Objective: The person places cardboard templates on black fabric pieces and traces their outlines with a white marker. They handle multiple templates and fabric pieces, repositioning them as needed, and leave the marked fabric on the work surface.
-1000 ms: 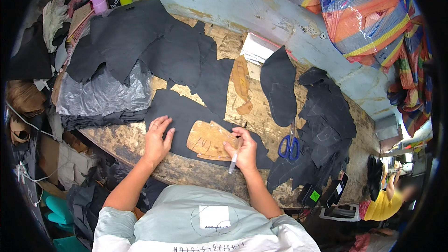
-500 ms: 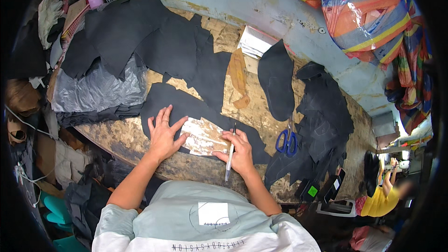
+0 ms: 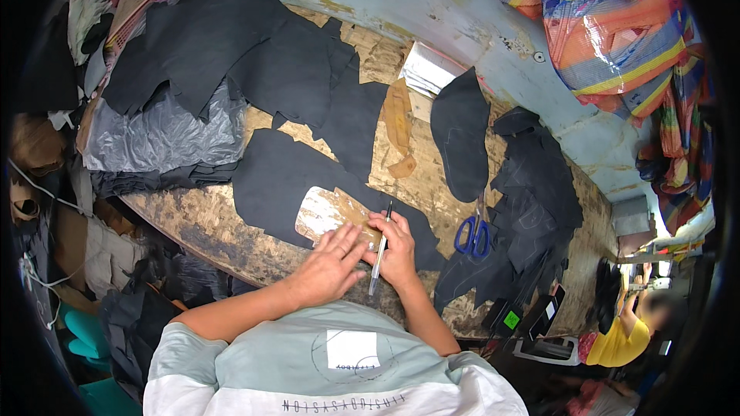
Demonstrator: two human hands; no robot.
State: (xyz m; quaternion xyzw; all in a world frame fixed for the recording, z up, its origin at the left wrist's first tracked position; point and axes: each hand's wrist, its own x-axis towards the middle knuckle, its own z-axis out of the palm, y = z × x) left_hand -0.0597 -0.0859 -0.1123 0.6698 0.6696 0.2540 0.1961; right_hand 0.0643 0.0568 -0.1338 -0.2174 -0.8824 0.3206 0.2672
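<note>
Template: the tan template lay left of the blue-handled scissors, flat on a black leather-like sheet.
Placed: you had the template down on the sheet; the dark offcut pile right of the scissors bore pale outlines.
Unmarked: no line could be made out around the template, so marking there looked not yet done.
Left hand: your left hand, left of the scissors, rested on the template's near side, palm down, fingers nearly together.
Right hand: your right hand, nearer the scissors, curled round a clear-barrelled pen and touched the template's right end.
Panel: a rounded black panel lay just beyond the scissors.
Workbench: the worn wooden workbench showed far left of the scissors.
</note>
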